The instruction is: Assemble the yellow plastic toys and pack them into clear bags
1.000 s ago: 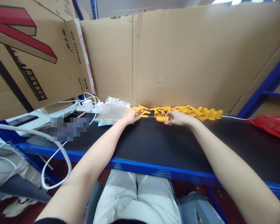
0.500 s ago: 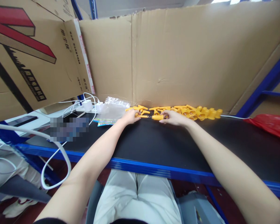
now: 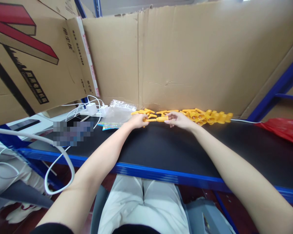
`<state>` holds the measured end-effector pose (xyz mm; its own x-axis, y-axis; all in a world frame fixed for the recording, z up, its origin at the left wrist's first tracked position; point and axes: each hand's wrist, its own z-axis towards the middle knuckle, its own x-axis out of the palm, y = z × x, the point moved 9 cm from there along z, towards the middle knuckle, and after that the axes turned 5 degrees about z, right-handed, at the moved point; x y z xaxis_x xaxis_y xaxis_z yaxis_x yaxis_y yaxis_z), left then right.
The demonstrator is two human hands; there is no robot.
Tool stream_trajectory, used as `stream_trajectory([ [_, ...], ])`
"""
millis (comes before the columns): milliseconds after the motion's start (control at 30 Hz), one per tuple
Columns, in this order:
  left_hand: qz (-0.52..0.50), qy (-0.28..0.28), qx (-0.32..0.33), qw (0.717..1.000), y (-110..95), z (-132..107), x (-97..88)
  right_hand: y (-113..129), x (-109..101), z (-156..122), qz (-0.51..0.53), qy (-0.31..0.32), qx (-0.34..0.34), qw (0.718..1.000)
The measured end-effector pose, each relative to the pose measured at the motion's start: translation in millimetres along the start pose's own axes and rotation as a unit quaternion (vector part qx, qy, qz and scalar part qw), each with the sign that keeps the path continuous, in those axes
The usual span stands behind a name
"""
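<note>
My left hand (image 3: 138, 121) is closed on a yellow plastic piece with a thin, ridged stem (image 3: 151, 120) that points right. In the fingertips of my right hand (image 3: 179, 120) is a thicker yellow ribbed sleeve (image 3: 161, 119). Stem and sleeve meet end to end in one line, low over the black shelf top. How deep the stem sits in the sleeve I cannot tell. Just behind my hands lie several loose yellow curved plastic parts (image 3: 150, 111). Hollow yellow cup-shaped parts (image 3: 201, 117) are heaped right of my right hand.
A clear plastic bag (image 3: 119, 113) lies left of my left hand. White chargers and cables (image 3: 91, 110) sit farther left, with a cable looping past the blue shelf edge (image 3: 161, 175). Cardboard (image 3: 185, 58) stands along the back. A red bag (image 3: 283, 130) lies far right.
The ribbed sleeve in my right hand has moved left and slightly up to the ridged stem, closing the gap between them. My left hand has barely moved.
</note>
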<state>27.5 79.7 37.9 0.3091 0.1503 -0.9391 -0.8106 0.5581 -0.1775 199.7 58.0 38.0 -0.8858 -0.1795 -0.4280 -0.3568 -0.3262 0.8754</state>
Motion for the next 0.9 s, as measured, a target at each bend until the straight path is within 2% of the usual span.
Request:
stream_trajectory([
  [167, 0.026, -0.007, 0.007, 1.000, -4, -1, 0.2, -5, 10, -4, -0.015, 0.031, 0.047, 0.998],
  [333, 0.031, -0.018, -0.004, 0.999, -3, -1, -0.4, -11, 16, -8, 0.040, 0.052, 0.095, 0.993],
  [500, 0.030, -0.026, -0.013, 0.999, 0, 0, 0.0, -10, 17, -11, 0.075, 0.101, 0.076, 0.989],
  [633, 0.024, -0.034, -0.011, 0.999, 2, 2, 2.1, -8, 16, -11, 0.064, 0.100, 0.065, 0.991],
  [900, 0.012, -0.039, -0.011, 0.999, 7, 6, 4.5, -21, 23, -8, 0.039, 0.074, 0.136, 0.987],
])
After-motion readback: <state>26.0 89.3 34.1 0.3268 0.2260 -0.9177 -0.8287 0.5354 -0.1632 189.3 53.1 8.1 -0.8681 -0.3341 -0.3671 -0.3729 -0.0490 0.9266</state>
